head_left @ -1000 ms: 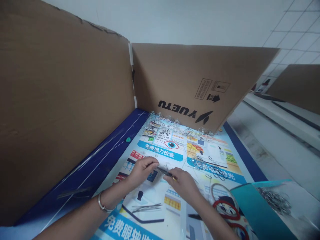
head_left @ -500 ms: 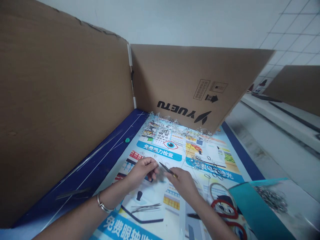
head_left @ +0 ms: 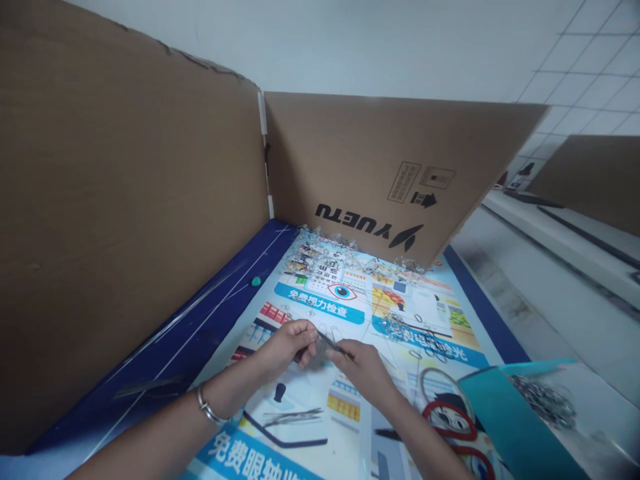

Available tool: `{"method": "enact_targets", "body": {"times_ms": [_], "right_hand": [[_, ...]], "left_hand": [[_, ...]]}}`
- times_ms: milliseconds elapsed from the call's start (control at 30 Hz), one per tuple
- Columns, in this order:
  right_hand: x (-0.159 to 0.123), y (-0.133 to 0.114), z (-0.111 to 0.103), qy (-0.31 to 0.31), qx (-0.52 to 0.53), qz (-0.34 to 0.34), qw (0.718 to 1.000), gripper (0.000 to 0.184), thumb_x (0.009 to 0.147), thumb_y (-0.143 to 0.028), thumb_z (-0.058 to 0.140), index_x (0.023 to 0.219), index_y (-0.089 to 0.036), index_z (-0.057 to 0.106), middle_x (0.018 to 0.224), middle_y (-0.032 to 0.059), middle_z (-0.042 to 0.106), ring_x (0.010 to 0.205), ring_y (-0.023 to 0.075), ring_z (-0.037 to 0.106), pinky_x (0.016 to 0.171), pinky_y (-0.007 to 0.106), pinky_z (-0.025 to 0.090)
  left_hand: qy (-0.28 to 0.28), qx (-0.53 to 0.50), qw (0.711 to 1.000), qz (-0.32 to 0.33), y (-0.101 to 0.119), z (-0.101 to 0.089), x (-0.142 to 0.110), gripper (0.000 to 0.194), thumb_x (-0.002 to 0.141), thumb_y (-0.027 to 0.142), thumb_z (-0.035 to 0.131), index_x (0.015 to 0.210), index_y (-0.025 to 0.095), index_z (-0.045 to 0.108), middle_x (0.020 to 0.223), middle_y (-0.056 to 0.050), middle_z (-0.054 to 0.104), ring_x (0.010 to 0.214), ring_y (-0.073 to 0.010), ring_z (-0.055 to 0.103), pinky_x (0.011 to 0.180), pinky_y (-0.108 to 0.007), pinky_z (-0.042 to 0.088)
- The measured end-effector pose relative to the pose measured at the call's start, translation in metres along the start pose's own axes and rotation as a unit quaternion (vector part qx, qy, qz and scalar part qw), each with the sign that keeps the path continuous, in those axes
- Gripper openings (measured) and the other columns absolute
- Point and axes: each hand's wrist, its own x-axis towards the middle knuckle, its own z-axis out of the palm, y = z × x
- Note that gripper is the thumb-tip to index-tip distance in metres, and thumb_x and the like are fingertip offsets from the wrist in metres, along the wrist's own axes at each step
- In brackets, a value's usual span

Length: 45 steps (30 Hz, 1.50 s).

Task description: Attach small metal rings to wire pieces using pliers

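In right hand, apparently tweezers.

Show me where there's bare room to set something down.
The poster is bare between the left hand and the short wires, and between those wires and the right forearm. The blue strip along its right side looks free. Crowded: the back cardboard's foot, and around the scissors and teal container.
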Motion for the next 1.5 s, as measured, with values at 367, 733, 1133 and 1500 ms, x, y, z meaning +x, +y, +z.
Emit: {"method": "enact_targets", "body": {"times_ms": [367,733,1133,1500], "right_hand": [[0.002,0.004,-0.009,-0.008,-0.001,-0.025,1.0,0.037,0.081,-0.045,0.043,0.056,-0.018,0.04,0.056,-0.0037,0.041,0.057,0.0096,0.04,0.051,0.02,0.026],[0.002,0.005,-0.006,-0.025,0.027,-0.013,0.999,0.035,0.08,-0.045,0.045,0.058,-0.019,0.044,0.057,-0.0039,0.041,0.057,0.0096,0.04,0.051,0.02,0.027],[0.0,0.001,-0.003,-0.017,0.012,-0.009,1.0,0.036,0.08,-0.044,0.044,0.055,-0.018,0.044,0.052,-0.0049,0.038,0.051,0.0086,0.037,0.048,0.02,0.025],[-0.001,-0.002,-0.001,-0.008,-0.028,-0.012,0.999,0.037,0.081,-0.045,0.041,0.056,-0.019,0.044,0.052,-0.004,0.043,0.052,0.0098,0.041,0.05,0.021,0.026]], "left_hand": [[-0.011,0.019,1.0,-0.007,0.006,-0.008,0.003,0.025,0.076,0.036,0.057,0.066,0.014,0.049,0.055,0.003,0.052,0.039,-0.0039,0.039,0.042,-0.018,0.027],[-0.05,0.039,0.997,-0.032,0.001,-0.013,0.004,0.021,0.076,0.032,0.057,0.069,0.013,0.051,0.055,0.003,0.052,0.039,-0.0034,0.039,0.041,-0.017,0.024],[-0.035,0.026,0.998,-0.043,0.0,-0.01,0.003,0.024,0.074,0.035,0.059,0.068,0.014,0.05,0.056,0.002,0.053,0.041,-0.0038,0.04,0.041,-0.017,0.026],[-0.008,0.002,1.0,-0.015,-0.002,0.003,0.0,0.027,0.075,0.039,0.058,0.066,0.014,0.05,0.059,0.001,0.054,0.044,-0.0046,0.041,0.045,-0.018,0.028]]}}
